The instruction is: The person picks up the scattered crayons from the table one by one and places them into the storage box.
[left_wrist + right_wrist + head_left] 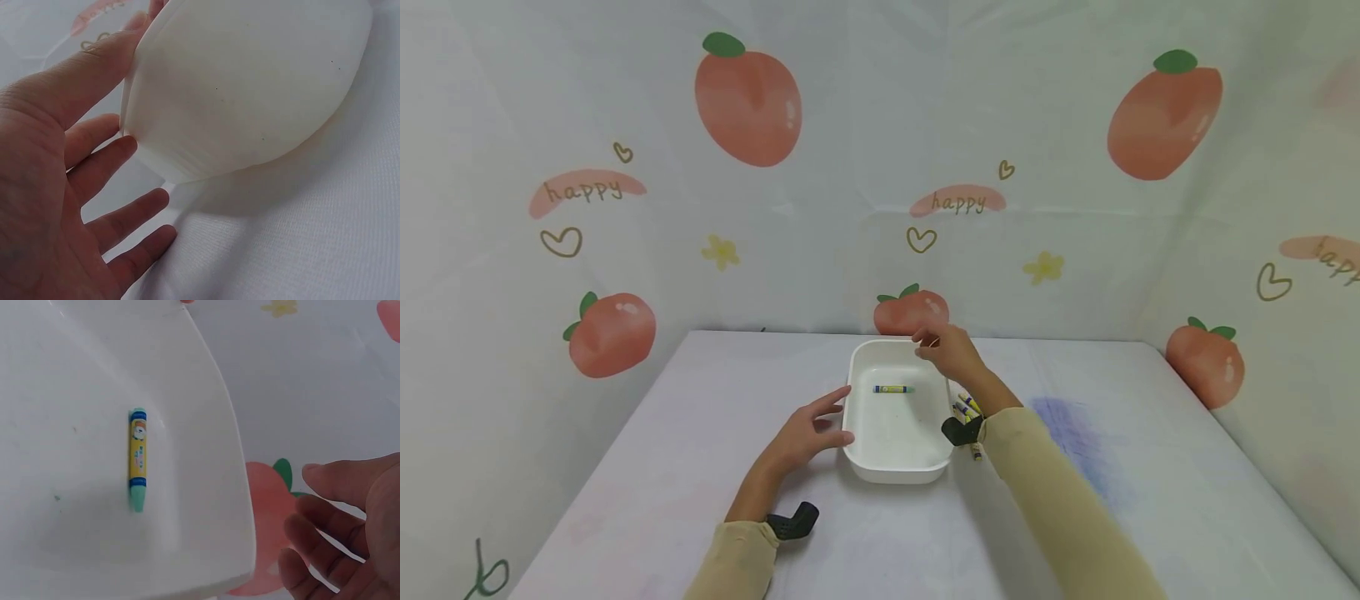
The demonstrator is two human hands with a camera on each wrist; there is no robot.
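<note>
A white plastic basin [897, 454] sits on the cloth-covered table. Inside it lies a single green crayon [138, 459] with a yellow and blue wrapper, lengthwise across the basin in the head view. My left hand [801, 435] touches the basin's left side with fingers spread and fairly straight; the left wrist view shows its fingertips against the outer wall. Above the far right corner of the basin is my right hand [951, 354]. Nothing shows between its loosely bent fingers in the right wrist view, where it stands apart from the rim.
Several more crayons [970, 403] lie on the table just right of the basin, partly covered by the right forearm and wrist camera. A purple-blue smudge [1071, 437] marks the tablecloth farther right. A white curtain [850, 108] printed with peaches stands behind the table.
</note>
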